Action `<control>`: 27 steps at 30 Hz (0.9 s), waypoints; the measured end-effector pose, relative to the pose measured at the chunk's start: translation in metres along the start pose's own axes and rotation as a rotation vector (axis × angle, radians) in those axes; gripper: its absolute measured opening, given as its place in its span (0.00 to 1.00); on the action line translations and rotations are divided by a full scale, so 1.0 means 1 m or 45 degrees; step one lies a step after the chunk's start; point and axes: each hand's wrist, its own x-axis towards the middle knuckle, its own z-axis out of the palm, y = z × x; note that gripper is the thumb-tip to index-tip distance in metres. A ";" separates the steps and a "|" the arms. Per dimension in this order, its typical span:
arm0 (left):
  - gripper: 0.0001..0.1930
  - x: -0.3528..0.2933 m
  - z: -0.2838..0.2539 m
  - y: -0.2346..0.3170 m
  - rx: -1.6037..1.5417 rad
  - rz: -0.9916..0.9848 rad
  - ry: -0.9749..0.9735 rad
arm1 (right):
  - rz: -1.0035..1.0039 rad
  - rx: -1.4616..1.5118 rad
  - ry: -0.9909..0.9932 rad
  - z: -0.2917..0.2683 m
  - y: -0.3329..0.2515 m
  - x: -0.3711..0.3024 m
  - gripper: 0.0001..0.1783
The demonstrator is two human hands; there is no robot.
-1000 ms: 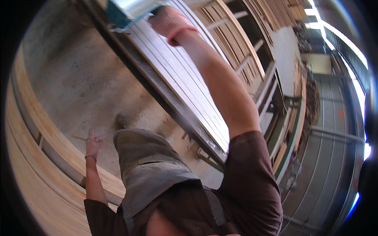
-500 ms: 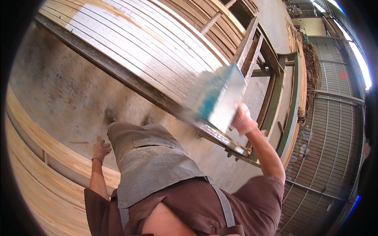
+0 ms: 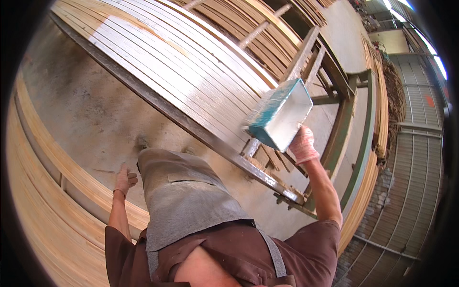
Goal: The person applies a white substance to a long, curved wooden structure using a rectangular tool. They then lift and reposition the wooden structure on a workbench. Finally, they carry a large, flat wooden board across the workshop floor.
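Observation:
In a white-and-red knit glove, my right hand (image 3: 304,145) is closed on the near end of a teal rectangular box (image 3: 270,122) with a whitish hollow inside. The box is tilted on its side at the right ends of a row of long boards (image 3: 181,71). White coating covers much of those boards; bare wood shows toward the far left. Whether the box touches the boards is hard to tell. My left hand (image 3: 125,180), gloved too, hangs low at the left beside my apron, fingers apart and holding nothing.
A dark metal rack (image 3: 158,110) carries the boards, and its green frame (image 3: 358,129) stands at the right. Brown unpainted boards (image 3: 234,36) lie beyond the white ones. Stacked pale planks (image 3: 57,205) are close on my left. Concrete floor (image 3: 91,105) lies between.
The box has moved slightly right to the board ends, uncovering part of the rack beneath, and is less blurred. My left hand stays low at my side. The view has shifted a little.

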 end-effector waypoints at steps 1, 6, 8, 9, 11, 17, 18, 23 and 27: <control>0.47 0.019 -0.015 -0.014 -0.007 -0.006 -0.079 | -0.022 0.077 0.091 0.007 -0.006 0.018 0.09; 0.47 -0.015 0.003 0.015 -0.060 0.089 0.041 | -0.162 0.062 0.284 0.027 0.011 0.014 0.12; 0.47 -0.013 -0.013 -0.016 -0.225 0.031 0.061 | -0.061 0.170 0.163 0.006 0.019 -0.009 0.12; 0.48 -0.011 -0.018 -0.030 -0.292 0.005 0.057 | -0.085 0.125 0.221 0.015 0.026 -0.013 0.11; 0.48 -0.024 -0.014 -0.036 -0.117 -0.128 0.144 | -0.182 -0.127 0.331 0.050 0.033 -0.008 0.11; 0.45 -0.034 -0.031 0.003 -0.019 -0.068 0.146 | -0.189 -0.077 0.040 -0.042 -0.081 0.099 0.13; 0.45 -0.035 -0.039 0.014 -0.070 0.000 0.107 | -0.198 0.041 0.056 -0.056 -0.099 0.114 0.14; 0.44 -0.002 -0.091 -0.008 -0.365 0.079 0.171 | -0.655 -0.167 0.525 -0.085 -0.159 0.181 0.12; 0.48 0.029 -0.155 -0.015 -0.427 -0.269 0.127 | -0.927 -0.317 0.647 -0.150 -0.241 0.280 0.13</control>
